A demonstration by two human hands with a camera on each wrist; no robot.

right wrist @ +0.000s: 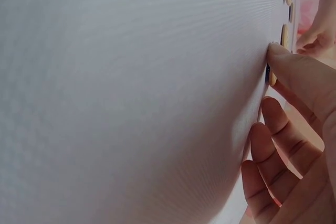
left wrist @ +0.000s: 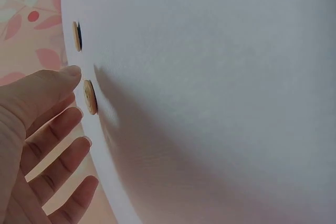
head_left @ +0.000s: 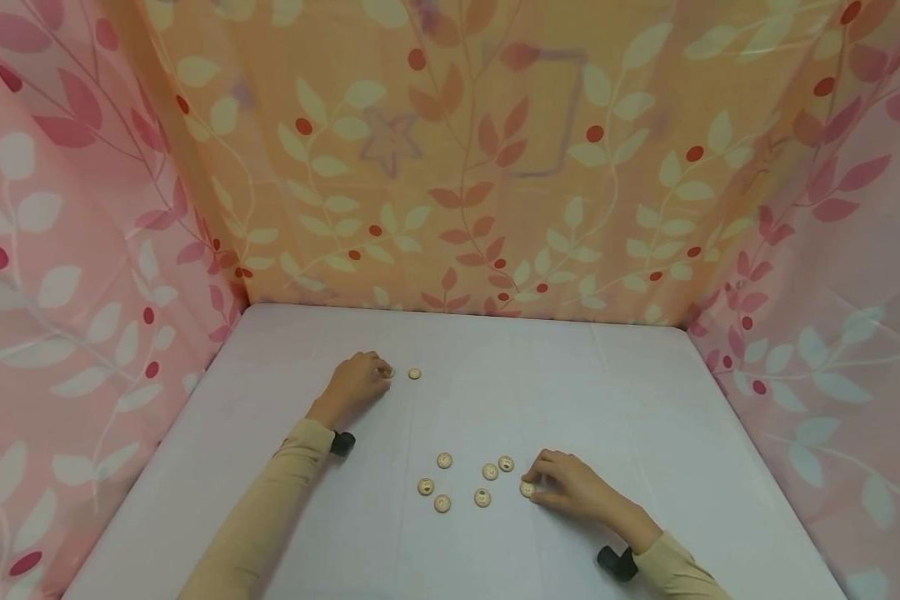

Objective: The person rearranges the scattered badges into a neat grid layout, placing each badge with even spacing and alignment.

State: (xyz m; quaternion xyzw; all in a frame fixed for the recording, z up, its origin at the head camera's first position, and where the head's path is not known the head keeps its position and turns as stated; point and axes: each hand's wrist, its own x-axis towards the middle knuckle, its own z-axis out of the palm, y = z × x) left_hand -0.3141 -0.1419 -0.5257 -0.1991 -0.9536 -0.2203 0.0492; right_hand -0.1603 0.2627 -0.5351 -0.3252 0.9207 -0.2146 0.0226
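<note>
the left hand (head_left: 356, 385) rests on the white cloth-covered worktop (head_left: 645, 400) at its far left, its grip open, thumb tip touching a small round wooden button (left wrist: 90, 97); a second wooden button (head_left: 415, 374) lies just right of it. the right hand (head_left: 573, 487) lies near the front, its fingers pressing on another pale button (head_left: 527, 489). a loose cluster of six buttons (head_left: 467, 482) sits just left of it.

Left hand (left wrist: 37, 145), thumb touching 1 wooden button (left wrist: 90, 97), second button (left wrist: 77, 36) beyond, white tabletop (left wrist: 220, 103)
</note>
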